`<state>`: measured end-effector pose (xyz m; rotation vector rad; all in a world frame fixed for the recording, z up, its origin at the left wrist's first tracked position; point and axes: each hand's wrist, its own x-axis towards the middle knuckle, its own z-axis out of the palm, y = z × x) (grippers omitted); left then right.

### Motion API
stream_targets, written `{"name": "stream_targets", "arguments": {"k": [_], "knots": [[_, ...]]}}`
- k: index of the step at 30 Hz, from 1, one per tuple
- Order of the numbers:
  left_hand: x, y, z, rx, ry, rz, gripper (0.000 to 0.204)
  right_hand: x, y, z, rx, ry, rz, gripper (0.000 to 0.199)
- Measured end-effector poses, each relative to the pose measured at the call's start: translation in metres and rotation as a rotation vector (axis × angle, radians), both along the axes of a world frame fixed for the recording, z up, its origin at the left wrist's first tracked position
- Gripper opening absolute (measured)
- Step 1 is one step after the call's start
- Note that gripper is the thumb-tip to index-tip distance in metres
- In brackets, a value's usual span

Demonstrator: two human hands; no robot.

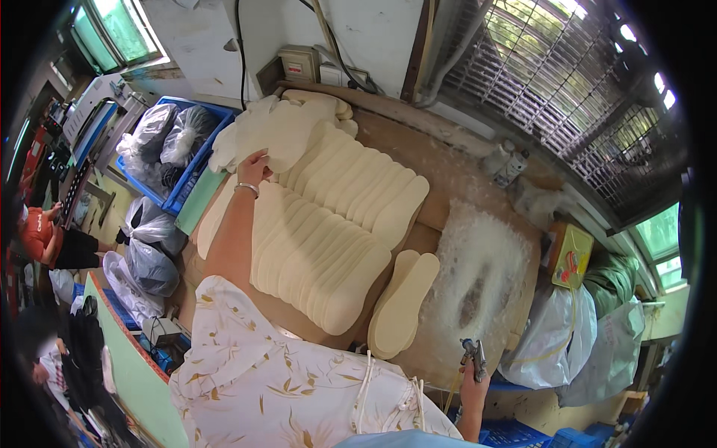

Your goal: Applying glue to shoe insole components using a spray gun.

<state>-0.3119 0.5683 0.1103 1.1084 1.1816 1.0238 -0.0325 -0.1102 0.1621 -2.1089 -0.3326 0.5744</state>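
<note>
Two overlapping rows of cream insoles point(321, 254) fan out across the brown work table. At their far left end a loose heap of more insoles point(280, 123) lies piled up. My left hand point(254, 170) reaches to this heap, its fingers closed at the edge of an insole. My right hand point(473, 388), low at the right, is wrapped round a metal spray gun point(473, 352). Between the rows and a white, residue-covered patch point(478, 276), a short stack of insoles point(403, 306) lies apart. The spray gun is just below that patch.
A blue crate point(175, 198) with plastic-bagged goods stands at the left, more bags point(153, 254) beside it. Spray cans point(511, 168) stand by the barred window. White sacks point(553, 340) and a yellow tin point(573, 254) flank the table's right. Two people are at far left.
</note>
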Motion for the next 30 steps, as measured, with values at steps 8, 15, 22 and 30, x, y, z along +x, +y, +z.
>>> {"name": "stream_targets", "arguments": {"k": [8,15,22,30], "knots": [[-0.024,0.017,-0.039,-0.019,0.265,0.097,0.025,-0.027,0.015,0.020,-0.022,-0.001,-0.012,0.022],[0.001,-0.040,-0.012,0.722,1.020,0.158,0.044,-0.016,0.031,0.030,-0.043,-0.053,-0.020,0.020],[0.111,-0.323,-0.017,0.589,0.484,-0.703,0.056,0.004,0.019,0.026,0.000,-0.019,0.029,0.021],[0.139,-0.449,-0.019,0.510,0.918,-0.625,0.062,0.031,-0.038,0.018,0.076,0.055,0.086,0.023]]}}
